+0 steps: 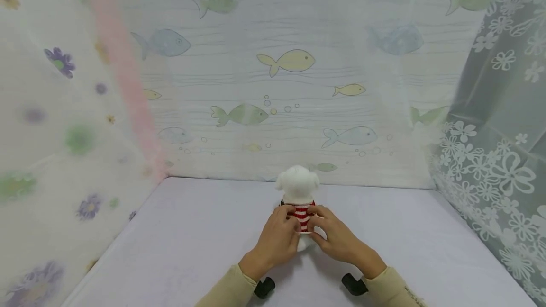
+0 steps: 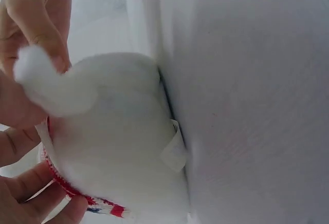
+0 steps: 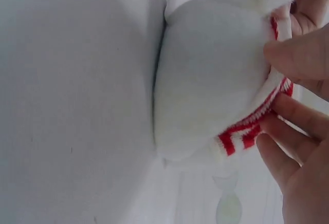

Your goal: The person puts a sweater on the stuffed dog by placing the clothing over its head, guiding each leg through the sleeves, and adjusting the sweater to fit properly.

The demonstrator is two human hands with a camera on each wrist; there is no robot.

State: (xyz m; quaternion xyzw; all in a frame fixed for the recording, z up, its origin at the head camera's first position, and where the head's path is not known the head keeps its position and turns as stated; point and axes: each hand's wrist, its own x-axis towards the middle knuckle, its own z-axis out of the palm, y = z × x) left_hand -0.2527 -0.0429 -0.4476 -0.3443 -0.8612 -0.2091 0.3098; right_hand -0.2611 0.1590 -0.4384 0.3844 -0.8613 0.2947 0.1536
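A white plush toy (image 1: pixel 297 185) in a red-and-white striped knitted sweater (image 1: pixel 302 218) sits upright on the table, its back towards me. My left hand (image 1: pixel 279 237) grips the sweater's hem at the toy's left-hand side. Opposite it, my right hand (image 1: pixel 338 238) holds the same hem, with the thumb (image 3: pixel 298 57) on the edge and the other fingers spread along the knit. Below the hem, the toy's round white body (image 2: pixel 121 131) is bare, with a fluffy tail (image 2: pixel 56 85) sticking out and a small white label (image 2: pixel 176 152) near the tabletop. The toy's front is hidden.
The table (image 1: pixel 204 231) has a pale cloth. A fish-patterned curtain (image 1: pixel 281 94) hangs behind it, a flowered one (image 1: pixel 59 155) on the left and a lace-patterned one (image 1: pixel 503 108) on the right. Black wrist devices (image 1: pixel 354 284) show beneath the sleeves.
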